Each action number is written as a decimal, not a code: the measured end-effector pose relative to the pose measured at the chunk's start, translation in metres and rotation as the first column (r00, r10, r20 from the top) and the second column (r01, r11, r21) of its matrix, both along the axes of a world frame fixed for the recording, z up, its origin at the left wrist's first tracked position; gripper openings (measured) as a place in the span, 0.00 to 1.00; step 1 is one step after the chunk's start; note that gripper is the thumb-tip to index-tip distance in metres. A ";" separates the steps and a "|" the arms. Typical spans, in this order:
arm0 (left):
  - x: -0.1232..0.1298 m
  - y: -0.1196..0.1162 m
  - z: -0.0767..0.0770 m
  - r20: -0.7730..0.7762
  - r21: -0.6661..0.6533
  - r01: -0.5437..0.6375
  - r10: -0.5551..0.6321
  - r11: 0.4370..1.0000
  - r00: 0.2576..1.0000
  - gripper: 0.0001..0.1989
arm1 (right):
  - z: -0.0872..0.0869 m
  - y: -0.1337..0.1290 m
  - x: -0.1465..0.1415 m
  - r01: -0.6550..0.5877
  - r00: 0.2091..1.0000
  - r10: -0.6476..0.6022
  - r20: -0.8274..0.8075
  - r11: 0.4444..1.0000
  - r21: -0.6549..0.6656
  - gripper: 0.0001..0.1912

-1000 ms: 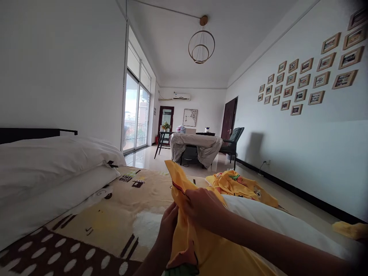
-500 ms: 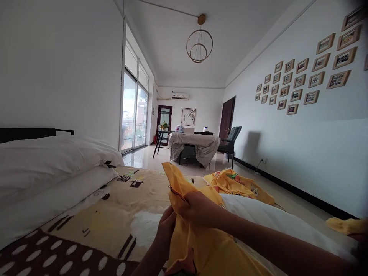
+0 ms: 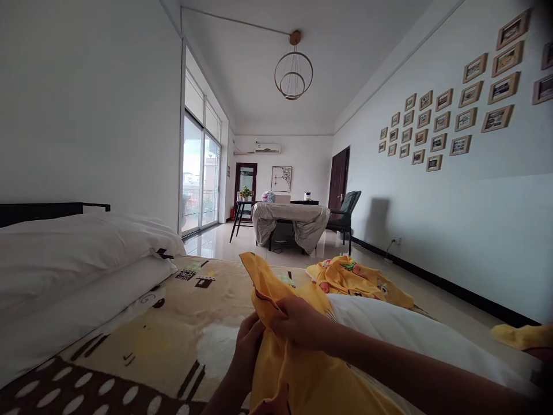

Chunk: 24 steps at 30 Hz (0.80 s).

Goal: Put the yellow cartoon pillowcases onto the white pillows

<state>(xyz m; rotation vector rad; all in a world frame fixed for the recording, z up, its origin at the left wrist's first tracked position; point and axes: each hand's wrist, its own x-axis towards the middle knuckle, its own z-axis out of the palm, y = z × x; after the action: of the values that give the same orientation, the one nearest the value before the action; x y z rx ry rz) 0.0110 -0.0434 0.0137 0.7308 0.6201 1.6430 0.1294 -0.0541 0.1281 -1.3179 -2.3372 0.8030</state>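
A yellow duvet cover (image 3: 298, 374) with printed figures is bunched up in front of me, one corner standing up above my hands. My right hand (image 3: 300, 323) is closed round the cloth just below that corner. Lower and to the left, my left hand (image 3: 248, 343) grips the cover's edge, its fingertips partly hidden by the fabric. A white quilt (image 3: 389, 317) stretches away to the right under my right forearm. Beyond it another part of yellow printed cloth (image 3: 354, 276) lies crumpled at the bed's far edge.
Beneath everything is a beige and brown patterned blanket (image 3: 173, 334). White pillows (image 3: 86, 248) are stacked on the left. Past the bed stand a covered table (image 3: 289, 213), a dark chair (image 3: 348, 213) and a black stool (image 3: 242, 216). More yellow cloth (image 3: 521, 337) shows at the right edge.
The view has tilted slightly up and shifted a little to the right. Both hands keep their grip on the duvet cover, and its raised corner leans slightly more to the left.
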 end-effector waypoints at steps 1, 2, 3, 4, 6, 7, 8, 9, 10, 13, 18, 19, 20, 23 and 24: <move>0.001 0.002 0.000 0.002 -0.002 -0.010 0.010 1.000 1.000 0.16 | 0.000 0.000 0.000 0.003 1.000 -0.003 -0.010 1.000 -0.013 0.05; 0.001 0.003 0.000 0.005 0.001 -0.008 0.008 1.000 1.000 0.15 | -0.001 0.000 -0.001 0.006 1.000 -0.006 -0.013 1.000 -0.019 0.05; 0.002 0.004 0.002 0.004 0.004 0.004 -0.004 1.000 1.000 0.13 | -0.001 -0.001 -0.001 0.010 1.000 -0.010 -0.009 1.000 -0.011 0.05; 0.003 0.004 0.004 -0.003 0.006 0.015 -0.015 1.000 1.000 0.12 | 0.000 -0.001 -0.002 0.014 1.000 -0.014 -0.001 1.000 0.002 0.05; 0.006 0.003 0.009 -0.003 -0.005 0.029 -0.029 1.000 1.000 0.10 | 0.001 -0.002 -0.003 0.023 1.000 -0.023 0.015 0.999 0.024 0.06; 0.007 0.002 0.012 0.004 -0.017 0.039 -0.039 0.999 0.999 0.09 | 0.001 -0.002 -0.003 0.025 1.000 -0.026 0.014 0.999 0.035 0.06; 0.008 0.000 0.014 0.014 -0.036 0.050 -0.050 0.998 0.999 0.09 | 0.002 -0.003 -0.003 0.029 1.000 -0.029 0.010 0.999 0.043 0.06; 0.008 -0.002 0.016 0.026 -0.056 0.064 -0.063 0.996 0.998 0.09 | 0.003 -0.003 -0.003 0.029 1.000 -0.030 0.007 0.999 0.039 0.06; 0.009 -0.003 0.017 0.038 -0.075 0.078 -0.075 0.994 0.996 0.09 | 0.003 -0.003 -0.003 0.026 1.000 -0.026 0.002 0.999 0.019 0.06; 0.011 -0.003 0.017 0.065 -0.107 0.133 -0.126 0.985 0.990 0.09 | 0.006 -0.003 0.000 0.008 1.000 -0.008 -0.002 0.997 -0.076 0.04; 0.010 0.007 0.002 0.091 -0.117 0.091 -0.081 0.989 0.993 0.11 | 0.008 -0.001 0.004 0.031 0.997 -0.033 0.074 0.999 0.029 0.06; 0.010 0.009 -0.001 0.091 -0.117 0.061 -0.050 0.991 0.995 0.12 | 0.007 0.000 0.004 0.034 0.993 -0.047 0.111 0.992 0.121 0.08; 0.011 0.011 -0.004 0.088 -0.113 0.035 -0.025 0.993 0.996 0.12 | 0.007 0.000 0.003 0.028 0.987 -0.059 0.148 0.979 0.202 0.09; 0.012 0.010 -0.007 0.063 -0.090 -0.009 0.015 0.996 0.998 0.11 | 0.005 0.000 -0.002 0.008 0.979 -0.064 0.196 0.963 0.271 0.13; 0.012 0.008 -0.007 0.047 -0.069 -0.023 0.027 0.997 0.999 0.11 | 0.005 0.000 -0.004 0.010 0.981 -0.055 0.184 0.971 0.238 0.13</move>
<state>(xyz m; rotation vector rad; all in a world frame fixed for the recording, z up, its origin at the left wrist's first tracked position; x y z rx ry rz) 0.0234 -0.0352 0.0066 0.6346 0.6507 1.6491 0.1258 -0.0540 0.1328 -1.3752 -2.4570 0.3864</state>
